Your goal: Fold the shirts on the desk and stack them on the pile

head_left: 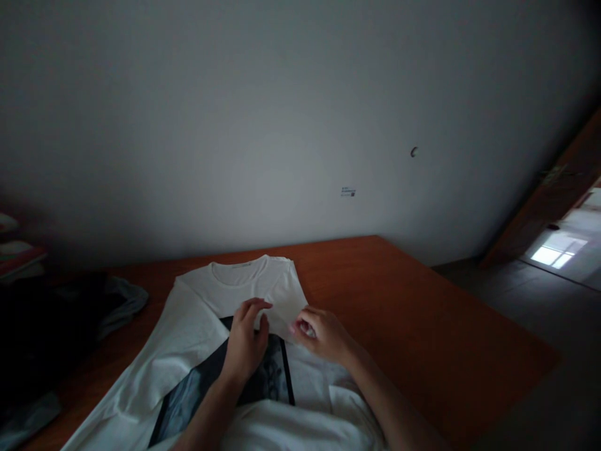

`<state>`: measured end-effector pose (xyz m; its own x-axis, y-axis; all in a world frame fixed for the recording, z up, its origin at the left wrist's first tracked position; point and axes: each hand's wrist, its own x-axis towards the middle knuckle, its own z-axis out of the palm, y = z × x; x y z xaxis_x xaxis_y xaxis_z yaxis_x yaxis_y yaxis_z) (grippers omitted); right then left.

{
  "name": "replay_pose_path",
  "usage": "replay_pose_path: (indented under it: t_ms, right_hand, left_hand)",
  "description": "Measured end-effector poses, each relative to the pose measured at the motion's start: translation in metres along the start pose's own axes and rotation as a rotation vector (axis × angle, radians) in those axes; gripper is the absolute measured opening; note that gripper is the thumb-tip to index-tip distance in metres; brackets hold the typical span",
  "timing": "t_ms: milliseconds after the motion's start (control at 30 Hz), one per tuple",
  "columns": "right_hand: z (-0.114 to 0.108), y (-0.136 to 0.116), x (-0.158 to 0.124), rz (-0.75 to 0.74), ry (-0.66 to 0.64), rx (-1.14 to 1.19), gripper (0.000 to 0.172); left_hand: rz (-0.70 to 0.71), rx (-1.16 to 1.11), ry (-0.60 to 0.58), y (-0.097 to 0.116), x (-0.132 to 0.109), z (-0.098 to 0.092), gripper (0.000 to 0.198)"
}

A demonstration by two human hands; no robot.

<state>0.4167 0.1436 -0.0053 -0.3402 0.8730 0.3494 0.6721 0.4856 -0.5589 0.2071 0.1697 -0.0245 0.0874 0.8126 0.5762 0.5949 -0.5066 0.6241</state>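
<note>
A white long-sleeved shirt [188, 313] with a dark printed panel lies spread on the wooden table, its round neckline toward the wall. One sleeve runs down to the lower left, and the near part is bunched in folds. Over the printed panel is my left hand [247, 341], thumb and fingers apart, with no cloth visibly gripped. My right hand [323, 332] is at the shirt's right side, its fingers curled closed around a bit of white fabric. The palm sides of both hands are partly hidden.
The brown table [422, 326] reaches to the wall behind and ends at the right above a grey floor. Dark and grey clothes [119, 304] lie at the left, near stacked items [21, 260]. A wooden door [539, 194] stands at the far right.
</note>
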Motion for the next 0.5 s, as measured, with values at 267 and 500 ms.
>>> replay_pose_path:
  t_ms: [267,500]
  right_hand:
    - [0.005,0.017,-0.001,0.085,0.009,-0.031,0.014]
    - [-0.001,0.017,-0.003,0.044,-0.047,-0.044,0.011]
  left_hand:
    - [0.112,0.598,-0.257,-0.003,-0.02,0.01,0.043]
    - [0.16,0.706,-0.307,-0.011,-0.026,0.011,0.05]
